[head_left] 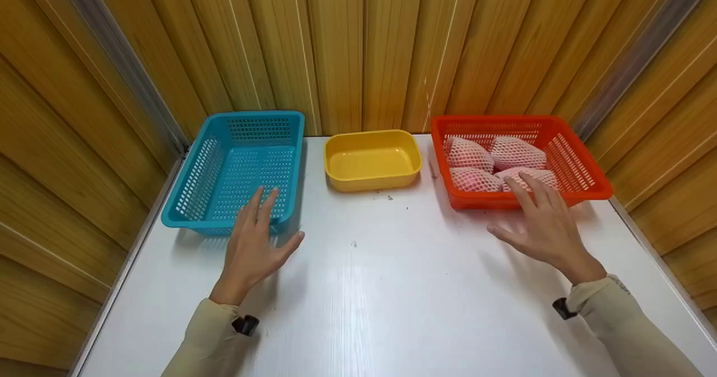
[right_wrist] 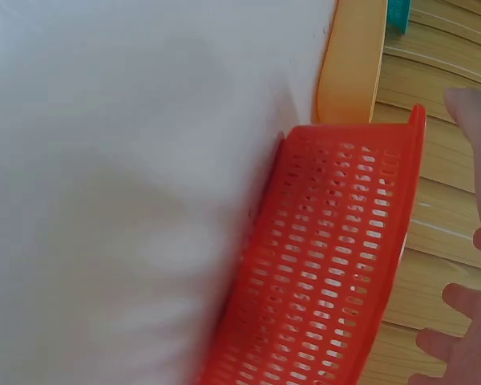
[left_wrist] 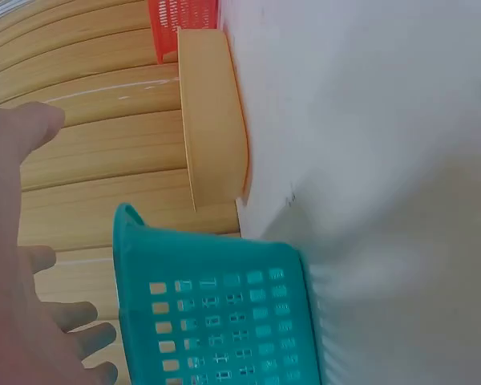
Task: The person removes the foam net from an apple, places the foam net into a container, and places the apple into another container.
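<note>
Both hands are up over the table [head_left: 358, 287], and neither has hold of anything! The right hand [head_left: 546, 228] hovers at the near edge of the red basket [head_left: 496, 119], fingers loosely spread, thumb standing well away from them. Inside sit four net-wrapped pieces [head_left: 469, 154], and the front-right one [head_left: 508, 175] lies beneath those fingertips in the head view. The right wrist view puts the fingers above the rim, so no grip there.

Across to the left hand [head_left: 255, 248]: spread wide, nothing in it, fingers above the near rim of the blue basket [head_left: 255, 113], which looks bare inside. Between the two baskets, against the wall, stands the yellow container [head_left: 372, 184], well apart from both hands.

This reads as the reach, ahead of any grasp. To take a piece, the right hand would need to dip past the rim and close gently around that soft netting.
</note>
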Demonstrator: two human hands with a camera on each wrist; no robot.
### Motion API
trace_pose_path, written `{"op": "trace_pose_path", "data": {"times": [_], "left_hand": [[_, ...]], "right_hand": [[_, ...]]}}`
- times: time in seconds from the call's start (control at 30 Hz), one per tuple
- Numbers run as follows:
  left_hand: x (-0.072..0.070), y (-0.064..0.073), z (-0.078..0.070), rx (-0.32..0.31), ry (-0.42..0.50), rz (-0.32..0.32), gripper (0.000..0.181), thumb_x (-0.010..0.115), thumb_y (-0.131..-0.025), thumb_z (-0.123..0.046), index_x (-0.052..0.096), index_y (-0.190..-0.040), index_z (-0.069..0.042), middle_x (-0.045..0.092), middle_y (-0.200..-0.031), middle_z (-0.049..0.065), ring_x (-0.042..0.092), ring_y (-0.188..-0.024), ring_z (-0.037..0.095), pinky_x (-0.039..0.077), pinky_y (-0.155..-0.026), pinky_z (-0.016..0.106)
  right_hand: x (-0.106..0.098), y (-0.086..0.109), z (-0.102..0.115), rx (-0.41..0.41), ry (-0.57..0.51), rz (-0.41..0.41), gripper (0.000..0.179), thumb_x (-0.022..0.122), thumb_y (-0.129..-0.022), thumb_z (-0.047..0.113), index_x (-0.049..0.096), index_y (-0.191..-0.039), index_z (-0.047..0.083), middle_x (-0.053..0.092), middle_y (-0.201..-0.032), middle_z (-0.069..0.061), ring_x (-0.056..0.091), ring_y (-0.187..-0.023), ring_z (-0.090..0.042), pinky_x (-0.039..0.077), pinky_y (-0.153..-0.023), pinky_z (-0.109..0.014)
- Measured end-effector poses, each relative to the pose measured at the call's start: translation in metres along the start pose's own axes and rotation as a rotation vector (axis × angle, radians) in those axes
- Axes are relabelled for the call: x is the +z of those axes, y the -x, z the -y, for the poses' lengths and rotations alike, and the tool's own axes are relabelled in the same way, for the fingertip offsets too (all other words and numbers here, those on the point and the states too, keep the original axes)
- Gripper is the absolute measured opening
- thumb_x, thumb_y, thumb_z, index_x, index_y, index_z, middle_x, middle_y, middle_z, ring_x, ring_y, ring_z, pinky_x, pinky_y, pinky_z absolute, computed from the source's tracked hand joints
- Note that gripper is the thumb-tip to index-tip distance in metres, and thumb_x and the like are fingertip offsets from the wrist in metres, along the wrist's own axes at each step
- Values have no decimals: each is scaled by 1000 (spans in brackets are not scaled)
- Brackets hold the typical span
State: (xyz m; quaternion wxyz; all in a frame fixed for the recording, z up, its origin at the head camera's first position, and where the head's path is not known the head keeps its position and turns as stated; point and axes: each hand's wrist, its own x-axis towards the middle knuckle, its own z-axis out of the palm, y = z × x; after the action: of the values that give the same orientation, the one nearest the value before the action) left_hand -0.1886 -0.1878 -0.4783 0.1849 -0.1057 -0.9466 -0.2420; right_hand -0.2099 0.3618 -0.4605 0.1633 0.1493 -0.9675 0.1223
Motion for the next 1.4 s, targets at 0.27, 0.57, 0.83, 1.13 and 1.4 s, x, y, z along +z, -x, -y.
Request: {"op": "trace_pose_path", "data": {"times": [0.27, 0.57, 0.83, 1.13, 1.4], "left_hand": [[12, -15, -20, 31, 80, -33, 92, 74, -86, -56, 32, -161, -21, 25, -168, 12, 28, -151, 37, 24, -118, 68], [30, -28, -37, 76, 150, -69, 84, 78, -84, -45, 37, -153, -20, 34, -160, 14, 37, -143, 35, 35, -113, 64], [50, -39, -58, 137, 277, -69, 82, 82, -80, -29, 36, -146, -16, 38, -151, 16, 44, -136, 33, 42, -113, 54], [78, -54, -94, 182, 463, 2, 81, 81, -84, -33, 36, -146, -7, 41, -148, 13, 43, -137, 27, 36, -118, 41], [97, -69, -123, 204, 557, 54, 81, 82, -84, -35, 36, -144, -7, 46, -143, 13, 46, -134, 24, 39, -116, 42]], "right_hand": [[-12, -28, -8, 12, -55, 34, 102, 82, -80, 53, 26, -163, 33, 22, -167, -14, 23, -147, -47, 20, -114, -75], [-14, -56, -23, -34, -107, -7, 99, 84, -81, 47, 29, -161, 30, 24, -165, -13, 27, -144, -46, 26, -110, -76], [-26, -78, -36, -27, -230, 8, 98, 86, -80, 34, 31, -160, 25, 27, -161, -17, 26, -143, -46, 27, -107, -78], [-45, -100, -52, 76, -249, 143, 103, 82, -85, 47, 17, -164, 30, 18, -166, -16, 19, -146, -49, 26, -103, -82], [-57, -117, -65, 126, -221, 234, 106, 81, -85, 48, 16, -164, 25, 17, -164, -24, 17, -145, -54, 22, -104, -84]]}}
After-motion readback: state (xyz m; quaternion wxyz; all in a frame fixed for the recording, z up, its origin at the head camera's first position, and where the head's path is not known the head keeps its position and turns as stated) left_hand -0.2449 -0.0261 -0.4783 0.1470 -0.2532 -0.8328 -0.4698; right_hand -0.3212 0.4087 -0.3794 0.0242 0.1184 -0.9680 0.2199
